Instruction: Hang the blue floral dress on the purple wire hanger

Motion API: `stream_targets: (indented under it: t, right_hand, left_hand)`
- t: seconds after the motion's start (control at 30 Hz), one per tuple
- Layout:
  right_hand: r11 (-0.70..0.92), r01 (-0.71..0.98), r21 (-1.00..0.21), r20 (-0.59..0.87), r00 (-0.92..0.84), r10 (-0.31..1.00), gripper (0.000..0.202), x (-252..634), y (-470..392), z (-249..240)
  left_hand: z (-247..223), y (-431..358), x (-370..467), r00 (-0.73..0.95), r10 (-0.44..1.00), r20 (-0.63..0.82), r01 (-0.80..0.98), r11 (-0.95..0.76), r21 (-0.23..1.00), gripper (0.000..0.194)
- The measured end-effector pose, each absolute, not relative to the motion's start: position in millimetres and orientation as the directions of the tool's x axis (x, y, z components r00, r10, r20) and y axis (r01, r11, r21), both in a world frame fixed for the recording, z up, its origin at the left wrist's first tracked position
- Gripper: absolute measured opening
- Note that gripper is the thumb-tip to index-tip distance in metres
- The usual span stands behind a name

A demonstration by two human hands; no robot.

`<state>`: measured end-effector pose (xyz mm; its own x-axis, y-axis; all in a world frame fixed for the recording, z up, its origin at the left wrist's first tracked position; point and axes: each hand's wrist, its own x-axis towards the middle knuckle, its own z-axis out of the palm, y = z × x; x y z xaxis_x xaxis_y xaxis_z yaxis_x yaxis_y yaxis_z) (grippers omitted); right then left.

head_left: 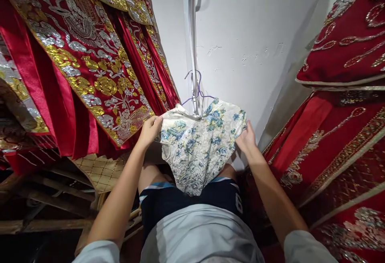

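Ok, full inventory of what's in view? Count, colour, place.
Floral short-sleeved top: one, white with blue-green print, centre, between the hands
Hanger: one, purple, at the top's neck
Upright strip: at least one, whitish, against the wall
Wall: white, behind
Sequined cloths: several, red with gold and silver, left
Beaded cloths: several, red, right
Quilted cloth: one, tan, lower left
Poles: several, brown, lower left
Shorts: one pair, navy, below the top
Shirt: one, pale, bottom
Hands: two, left and right, at the sleeves
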<state>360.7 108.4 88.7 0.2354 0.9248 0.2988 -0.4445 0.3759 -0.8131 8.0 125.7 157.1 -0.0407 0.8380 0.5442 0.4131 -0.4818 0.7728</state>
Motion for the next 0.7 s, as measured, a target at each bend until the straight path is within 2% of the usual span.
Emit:
stream_targets:
  t: [0.07, 0.13, 0.2, 0.27, 0.37, 0.47, 0.53, 0.6, 0.63, 0.7]
  right_hand:
    - [0.433, -0.483, -0.761, 0.313, 0.312, 0.897, 0.047, 371.9, 121.5, 102.9]
    - [0.507, -0.432, -0.745, 0.356, 0.386, 0.851, 0.039, 379.5, 127.3, 119.9]
    - [0.558, -0.372, -0.742, 0.398, 0.425, 0.813, 0.037, 383.3, 125.4, 137.5]
    - [0.608, -0.329, -0.723, 0.42, 0.489, 0.764, 0.037, 383.6, 115.8, 151.0]
    - [0.709, -0.263, -0.654, 0.382, 0.694, 0.61, 0.033, 376.8, 87.6, 153.5]
    - [0.791, -0.195, -0.58, 0.278, 0.866, 0.417, 0.025, 363.9, 54.2, 135.4]
    - [0.805, -0.181, -0.565, 0.244, 0.895, 0.373, 0.021, 354.5, 38.7, 122.1]
    - [0.79, -0.183, -0.586, 0.265, 0.877, 0.4, 0.022, 345.9, 29.7, 115.3]
    - [0.778, -0.175, -0.604, 0.289, 0.861, 0.418, 0.024, 342.0, 26.0, 115.0]
    - [0.762, -0.13, -0.634, 0.353, 0.828, 0.435, 0.028, 335.0, 15.5, 119.9]
  left_hand:
    - [141.3, 131.7, 9.0, -0.157, 0.847, 0.508, 0.186, -0.48, 0.857, 0.037]
    - [140.8, 140.2, 14.1, -0.268, 0.822, 0.502, 0.035, -0.513, 0.858, 0.038]
    - [155.8, 147.7, 21.3, -0.351, 0.772, 0.531, -0.009, -0.57, 0.822, 0.04]
    - [179.8, 149.4, 28.2, -0.358, 0.728, 0.585, 0.026, -0.619, 0.785, 0.044]
    - [211.8, 130.9, 34.5, -0.22, 0.653, 0.724, 0.178, -0.703, 0.688, 0.061]
    - [216.2, 91.3, 38.9, 0.058, 0.536, 0.842, 0.466, -0.76, 0.452, 0.084]
    - [199.5, 66.3, 44.2, 0.311, 0.54, 0.782, 0.611, -0.744, 0.271, 0.095]
    - [171.3, 51.7, 52.8, 0.479, 0.599, 0.642, 0.666, -0.724, 0.178, 0.108]
    - [155.4, 49.3, 58.2, 0.494, 0.627, 0.602, 0.689, -0.705, 0.169, 0.113]
    - [125.7, 53.0, 69.8, 0.425, 0.678, 0.599, 0.731, -0.648, 0.215, 0.108]
